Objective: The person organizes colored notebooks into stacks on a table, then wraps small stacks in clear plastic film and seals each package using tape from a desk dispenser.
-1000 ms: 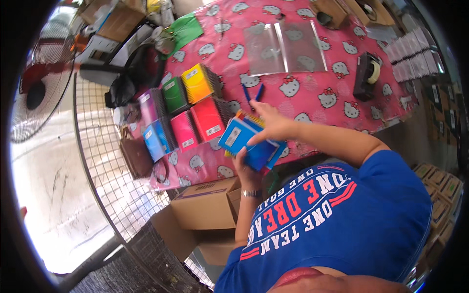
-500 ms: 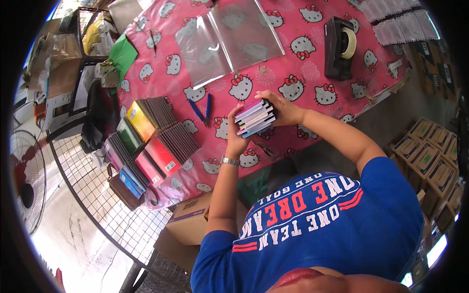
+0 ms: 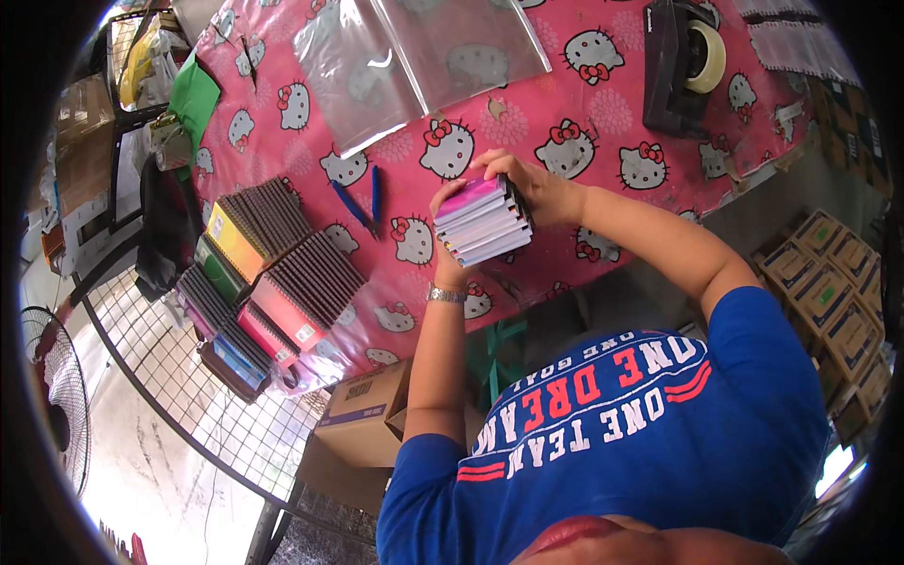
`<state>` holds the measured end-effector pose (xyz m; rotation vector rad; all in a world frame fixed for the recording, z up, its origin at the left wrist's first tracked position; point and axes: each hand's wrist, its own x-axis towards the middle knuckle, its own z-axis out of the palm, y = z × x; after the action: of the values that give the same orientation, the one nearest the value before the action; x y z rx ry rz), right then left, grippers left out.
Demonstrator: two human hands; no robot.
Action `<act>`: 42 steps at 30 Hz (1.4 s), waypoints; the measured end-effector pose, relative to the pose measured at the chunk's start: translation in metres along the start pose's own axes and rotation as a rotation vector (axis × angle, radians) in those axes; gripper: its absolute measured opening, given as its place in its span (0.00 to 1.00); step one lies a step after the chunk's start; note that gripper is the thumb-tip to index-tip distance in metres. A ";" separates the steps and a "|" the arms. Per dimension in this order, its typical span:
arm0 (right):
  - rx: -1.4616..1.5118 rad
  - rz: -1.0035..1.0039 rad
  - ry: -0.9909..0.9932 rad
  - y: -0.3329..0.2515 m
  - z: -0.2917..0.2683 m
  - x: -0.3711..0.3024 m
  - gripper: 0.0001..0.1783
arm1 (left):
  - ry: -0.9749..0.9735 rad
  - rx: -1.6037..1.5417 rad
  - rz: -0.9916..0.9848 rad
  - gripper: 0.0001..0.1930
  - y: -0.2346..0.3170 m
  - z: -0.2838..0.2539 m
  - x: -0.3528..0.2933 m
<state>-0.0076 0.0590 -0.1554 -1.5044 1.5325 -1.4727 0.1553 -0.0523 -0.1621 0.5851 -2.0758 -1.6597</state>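
At the far left, a floor fan (image 3: 61,428) stands behind a wire mesh panel (image 3: 226,424). Above it, a cardboard box (image 3: 87,127) sits among clutter, with a black bag (image 3: 169,240) and a green sheet (image 3: 195,99) at the edge of the pink cat-print tablecloth (image 3: 603,118). A brown bag (image 3: 229,365) lies against the close-set piles of spiral notebooks (image 3: 273,245), whose covers show yellow, green, purple, blue and pink, with the dark coils in ranks. Below the table edge is a cardboard carton (image 3: 363,414).

Right of the piles, blue-handled pliers (image 3: 376,193) lie with their handles spread, and a clear plastic sheet (image 3: 405,66) lies flat beyond them.

The left hand (image 3: 448,259), with a metal-banded wristwatch (image 3: 446,294) at the wrist, curls round the left side of a held stack of notebooks (image 3: 485,226). The stack is above the near part of the table, magenta cover on top, page edges facing the wearer. The right hand (image 3: 554,196) holds its right side, at the dark bindings, fingers bent over the far corner.

Farther right stands a black tape dispenser (image 3: 667,80) with a pale roll (image 3: 704,56); cardboard boxes (image 3: 824,282) are piled beyond the table.
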 end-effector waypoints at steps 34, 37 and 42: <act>-0.954 0.310 0.206 -0.120 -0.108 -0.027 0.36 | -0.489 0.423 0.271 0.52 0.033 0.027 0.129; -1.048 0.402 0.290 -0.114 -0.121 -0.049 0.35 | -0.217 0.450 0.099 0.36 0.023 0.071 0.180; -1.066 0.445 0.327 -0.111 -0.120 -0.058 0.37 | -0.001 0.804 0.019 0.13 0.000 0.108 0.200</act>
<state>-0.0648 0.1750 -0.0394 -1.2526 2.8861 -0.6281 -0.0703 -0.0779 -0.1715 0.7856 -2.7023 -0.7473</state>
